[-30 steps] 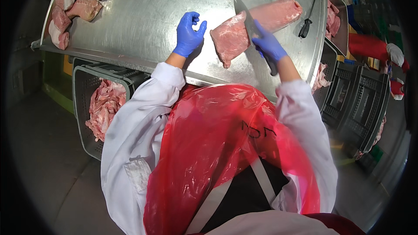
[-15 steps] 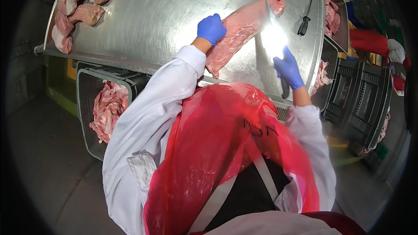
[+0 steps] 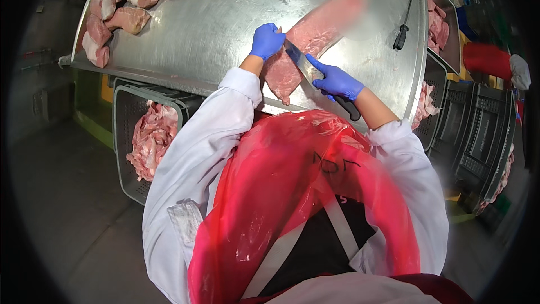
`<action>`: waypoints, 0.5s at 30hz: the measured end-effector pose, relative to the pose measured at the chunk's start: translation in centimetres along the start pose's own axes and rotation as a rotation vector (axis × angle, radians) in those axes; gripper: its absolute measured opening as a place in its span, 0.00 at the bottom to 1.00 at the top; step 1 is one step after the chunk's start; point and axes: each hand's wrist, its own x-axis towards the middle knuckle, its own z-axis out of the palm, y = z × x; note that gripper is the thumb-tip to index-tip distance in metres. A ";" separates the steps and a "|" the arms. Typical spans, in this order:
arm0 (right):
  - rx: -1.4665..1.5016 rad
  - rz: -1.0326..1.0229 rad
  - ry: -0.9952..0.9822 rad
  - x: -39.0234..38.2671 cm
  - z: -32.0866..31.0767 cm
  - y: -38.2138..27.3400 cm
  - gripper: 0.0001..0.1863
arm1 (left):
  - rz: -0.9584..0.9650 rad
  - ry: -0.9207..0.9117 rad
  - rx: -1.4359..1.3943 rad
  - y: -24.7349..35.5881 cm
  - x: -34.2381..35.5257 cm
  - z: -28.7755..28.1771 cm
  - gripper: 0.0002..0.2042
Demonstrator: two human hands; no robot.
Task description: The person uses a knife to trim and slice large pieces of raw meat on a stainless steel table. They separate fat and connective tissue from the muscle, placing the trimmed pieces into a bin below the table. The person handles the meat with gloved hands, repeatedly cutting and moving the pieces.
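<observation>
A long pink pork loin (image 3: 310,28) lies diagonally across the steel table (image 3: 225,22), its far end blurred in the view. My left hand (image 3: 266,41) in a blue glove is closed at the left edge of the loin, pinching what looks like a small flap of its meat. My right hand (image 3: 337,83), also gloved, grips the black-handled knife (image 3: 298,59), whose blade lies across the loin with its tip beside my left fingers. A thin tool with a black handle (image 3: 400,38) rests by the table's right edge.
Several meat cuts (image 3: 135,19) lie at the back left. Grey crates of meat trimmings stand below left (image 3: 151,141) and at the right (image 3: 424,104). A tray of meat pieces (image 3: 437,25) is at the right. A co-worker's red-clad arm (image 3: 484,59) shows at far right.
My left hand has moved right onto the loin and closed on its edge. The knife in my right hand swung down beside the loin and is now back across it, angled toward my left hand.
</observation>
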 end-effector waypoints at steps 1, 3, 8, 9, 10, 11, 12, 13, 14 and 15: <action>-0.023 -0.047 0.050 0.6 0.2 0.4 0.41 | 0.049 -0.006 0.039 0.6 -0.5 0.0 0.14; -0.044 -0.087 0.133 4.1 0.2 -0.1 0.40 | 0.151 -0.016 0.122 1.8 -0.9 -0.1 0.14; -0.028 -0.056 -0.121 0.2 1.6 -1.3 0.43 | -0.126 -0.015 -0.391 -1.7 -0.8 -3.4 0.10; 0.111 -0.022 -0.248 -1.7 1.8 -0.2 0.44 | -0.158 0.020 -0.420 -2.1 -1.1 -4.7 0.10; 0.172 0.001 -0.270 -3.4 1.9 -0.1 0.44 | -0.186 0.035 -0.453 -1.6 -1.6 -5.4 0.09; 0.090 -0.059 -0.229 -2.5 1.9 -0.3 0.43 | -0.143 0.029 -0.459 -0.9 -2.3 -5.7 0.09; 0.017 -0.124 -0.179 -0.9 2.2 -0.7 0.43 | -0.092 0.016 -0.456 0.3 -3.0 -5.9 0.09; 0.045 -0.146 -0.126 2.2 2.9 -1.5 0.43 | -0.041 -0.007 -0.457 1.3 -3.7 -6.0 0.10; 0.081 -0.145 -0.113 3.9 3.4 -2.2 0.43 | -0.008 0.034 -0.478 1.8 -4.1 -6.1 0.10; 0.118 -0.152 -0.109 5.8 4.1 -3.0 0.42 | 0.022 0.088 -0.492 1.9 -4.3 -6.6 0.10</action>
